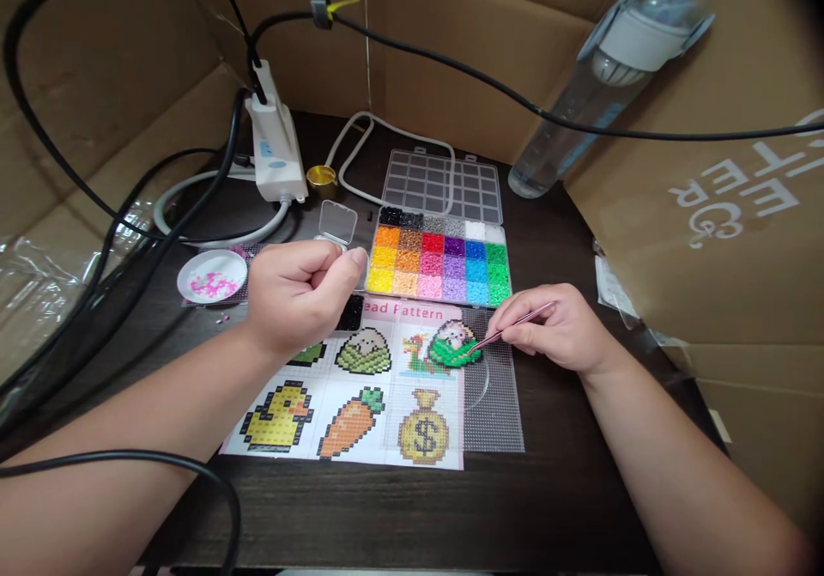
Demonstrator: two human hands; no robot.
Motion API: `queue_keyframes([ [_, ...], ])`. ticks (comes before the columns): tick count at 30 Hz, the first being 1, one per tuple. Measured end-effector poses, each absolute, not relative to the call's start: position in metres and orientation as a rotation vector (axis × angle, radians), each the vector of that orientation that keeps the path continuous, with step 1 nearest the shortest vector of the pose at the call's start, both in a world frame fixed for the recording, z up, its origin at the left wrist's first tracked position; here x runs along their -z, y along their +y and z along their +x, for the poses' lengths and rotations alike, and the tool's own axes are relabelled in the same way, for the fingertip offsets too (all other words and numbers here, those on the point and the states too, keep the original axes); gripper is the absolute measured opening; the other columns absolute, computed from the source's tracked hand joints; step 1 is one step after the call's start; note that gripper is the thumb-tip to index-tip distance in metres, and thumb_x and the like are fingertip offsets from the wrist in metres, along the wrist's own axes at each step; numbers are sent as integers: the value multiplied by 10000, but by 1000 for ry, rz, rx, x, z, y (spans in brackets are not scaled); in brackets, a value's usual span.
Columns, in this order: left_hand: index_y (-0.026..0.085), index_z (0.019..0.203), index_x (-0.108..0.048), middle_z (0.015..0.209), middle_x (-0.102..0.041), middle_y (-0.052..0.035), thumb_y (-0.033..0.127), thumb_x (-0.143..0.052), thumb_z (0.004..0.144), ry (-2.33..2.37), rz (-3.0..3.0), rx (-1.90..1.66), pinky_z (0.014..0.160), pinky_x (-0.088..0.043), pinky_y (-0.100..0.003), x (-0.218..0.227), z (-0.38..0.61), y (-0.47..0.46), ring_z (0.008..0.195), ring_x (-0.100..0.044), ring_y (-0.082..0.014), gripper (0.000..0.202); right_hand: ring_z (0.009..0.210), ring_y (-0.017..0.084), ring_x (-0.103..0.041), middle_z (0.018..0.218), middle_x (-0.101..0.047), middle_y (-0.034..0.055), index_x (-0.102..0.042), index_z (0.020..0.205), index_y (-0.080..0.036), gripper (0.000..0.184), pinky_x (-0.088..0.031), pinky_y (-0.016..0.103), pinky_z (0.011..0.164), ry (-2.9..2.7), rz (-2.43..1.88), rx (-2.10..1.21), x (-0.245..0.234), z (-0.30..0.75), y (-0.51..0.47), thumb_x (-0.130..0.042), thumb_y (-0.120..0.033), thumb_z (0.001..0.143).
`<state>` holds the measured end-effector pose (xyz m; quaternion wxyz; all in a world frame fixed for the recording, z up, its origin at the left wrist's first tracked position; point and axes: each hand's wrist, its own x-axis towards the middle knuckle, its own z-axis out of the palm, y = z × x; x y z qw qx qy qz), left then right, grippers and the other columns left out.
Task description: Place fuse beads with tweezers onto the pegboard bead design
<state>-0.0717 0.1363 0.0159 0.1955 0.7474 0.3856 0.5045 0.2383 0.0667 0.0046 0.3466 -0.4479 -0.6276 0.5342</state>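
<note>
My right hand [559, 329] is closed on thin pink tweezers [511, 326], whose tip rests at the green bead figure [454, 346] on the clear pegboard [495, 404]. That pegboard lies over a printed bead pattern sheet [360, 391] with a duck, a carrot and a money bag. My left hand [297, 291] hovers in a loose fist above the sheet's top left corner, thumb and fingers pinched; what they hold is hidden. A small clear case [338, 221] with its lid up stands just behind that hand. The bead box [441, 258] with coloured compartments sits behind the sheet.
A white dish [212, 276] with pink beads sits at the left. A power strip [275, 142] and black cables [116, 215] crowd the back left. A clear water bottle [592, 87] leans at the back right. Cardboard walls [708, 215] enclose the dark table [386, 516].
</note>
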Motion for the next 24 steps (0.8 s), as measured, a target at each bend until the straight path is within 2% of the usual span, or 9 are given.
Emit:
queue_keyframes([
  [24, 167, 476, -263, 439, -260, 42, 216, -636, 847, 1112, 2069, -1399, 404, -198, -272, -16, -71, 136, 421, -247, -54, 528, 452, 78, -512, 779, -764, 85, -822, 835, -173, 132, -388, 225, 400, -1536, -1163, -1382, 1, 246, 68, -822, -302, 807],
])
